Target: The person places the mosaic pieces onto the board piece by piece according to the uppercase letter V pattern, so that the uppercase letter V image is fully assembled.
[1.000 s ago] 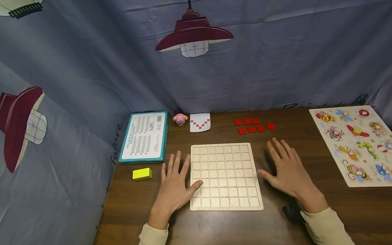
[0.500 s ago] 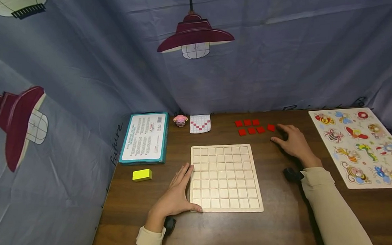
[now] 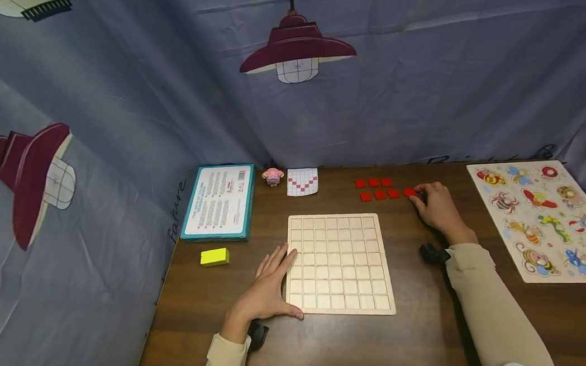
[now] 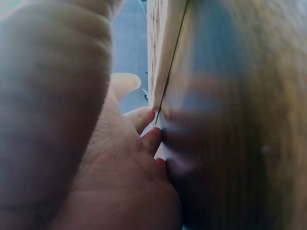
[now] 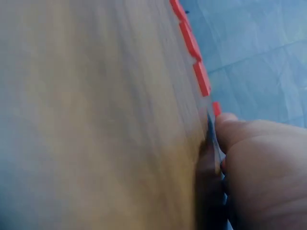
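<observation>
A pale wooden grid board (image 3: 336, 264) lies flat on the table in the head view. My left hand (image 3: 263, 295) rests at its left side, the fingers along that edge and the thumb at the near left corner. Further back, several small red square tiles (image 3: 380, 195) lie in two rows. The rightmost red tile (image 3: 409, 192) sits apart from them, and my right hand (image 3: 438, 206) pinches its right edge between thumb and forefinger. In the right wrist view the thumb (image 5: 228, 122) is against a red tile (image 5: 217, 108); the fingertips beyond are mostly hidden.
Behind the board lies a paper card (image 3: 302, 182) with a pink V of squares, beside a small pink figure (image 3: 273, 176). To the left are a teal-edged box (image 3: 218, 201) and a yellow block (image 3: 214, 258). A wooden insect puzzle (image 3: 547, 220) lies at the right.
My right hand has moved back and right to the lone red tile and now pinches it. My left hand has slid toward me, its thumb moving from the board's face to its near corner.
</observation>
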Motion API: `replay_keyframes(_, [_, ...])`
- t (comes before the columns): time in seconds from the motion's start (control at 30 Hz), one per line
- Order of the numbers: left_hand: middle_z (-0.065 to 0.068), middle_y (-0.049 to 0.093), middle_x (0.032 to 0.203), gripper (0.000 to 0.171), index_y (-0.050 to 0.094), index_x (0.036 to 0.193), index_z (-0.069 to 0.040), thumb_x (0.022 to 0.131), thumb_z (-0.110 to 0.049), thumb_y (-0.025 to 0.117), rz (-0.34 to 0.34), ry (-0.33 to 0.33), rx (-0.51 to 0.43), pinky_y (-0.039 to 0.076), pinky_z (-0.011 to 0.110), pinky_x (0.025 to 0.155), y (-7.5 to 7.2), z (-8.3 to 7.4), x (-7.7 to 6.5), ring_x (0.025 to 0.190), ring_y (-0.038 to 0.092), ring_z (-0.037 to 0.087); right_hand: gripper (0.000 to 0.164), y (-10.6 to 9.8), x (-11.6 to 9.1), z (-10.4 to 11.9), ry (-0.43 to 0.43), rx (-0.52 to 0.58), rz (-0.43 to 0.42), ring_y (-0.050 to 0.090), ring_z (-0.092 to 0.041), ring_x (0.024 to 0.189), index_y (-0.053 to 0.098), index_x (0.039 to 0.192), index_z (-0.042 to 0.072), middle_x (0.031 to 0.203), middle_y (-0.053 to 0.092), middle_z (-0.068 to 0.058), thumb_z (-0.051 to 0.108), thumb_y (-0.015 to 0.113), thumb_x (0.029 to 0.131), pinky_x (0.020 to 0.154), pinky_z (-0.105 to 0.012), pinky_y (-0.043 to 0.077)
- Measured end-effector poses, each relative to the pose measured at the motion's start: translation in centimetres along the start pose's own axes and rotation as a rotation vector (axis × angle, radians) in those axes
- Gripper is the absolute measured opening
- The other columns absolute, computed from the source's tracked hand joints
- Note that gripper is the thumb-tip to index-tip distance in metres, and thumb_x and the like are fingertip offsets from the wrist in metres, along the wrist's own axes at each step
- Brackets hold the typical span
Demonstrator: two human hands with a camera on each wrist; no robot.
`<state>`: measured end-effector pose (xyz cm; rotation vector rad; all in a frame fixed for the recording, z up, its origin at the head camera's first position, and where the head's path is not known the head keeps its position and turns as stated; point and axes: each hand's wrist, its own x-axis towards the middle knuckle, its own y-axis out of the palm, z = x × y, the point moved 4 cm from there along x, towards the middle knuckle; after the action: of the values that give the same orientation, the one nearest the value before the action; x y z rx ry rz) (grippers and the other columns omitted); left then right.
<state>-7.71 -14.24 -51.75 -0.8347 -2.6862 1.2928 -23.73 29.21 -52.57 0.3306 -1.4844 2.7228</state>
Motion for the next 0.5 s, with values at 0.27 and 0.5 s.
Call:
replay_keyframes(0.27, [0.006, 0.002, 0.174, 0.133, 0.026, 0.163, -0.015, 0.056, -0.053, 0.097, 0.001, 0.004, 0.017, 0.005, 0.055, 0.129, 0.0, -0.3, 0.0, 0.161, 0.002, 0.029, 0.029, 0.7, -4.2, 1.7, -0.050, 0.111, -0.071, 0.050, -0.041, 0.103, 0.062, 0.118, -0.008, 0.108, 0.057, -0.026, 0.013, 0.065, 0.100, 0.087, -0.050, 0.038])
replay_keyframes(0.5, [0.007, 0.004, 0.174, 0.130, 0.029, 0.162, -0.015, 0.058, -0.054, 0.096, -0.007, 0.006, 0.028, 0.006, 0.054, 0.130, -0.1, -0.3, -0.1, 0.161, 0.003, 0.030, 0.028, 1.9, -8.5, 7.2, -0.237, 0.164, -0.080, 0.054, -0.024, 0.096, 0.068, 0.112, 0.000, 0.102, 0.063, -0.012, 0.005, 0.079, 0.087, 0.079, -0.030, 0.039])
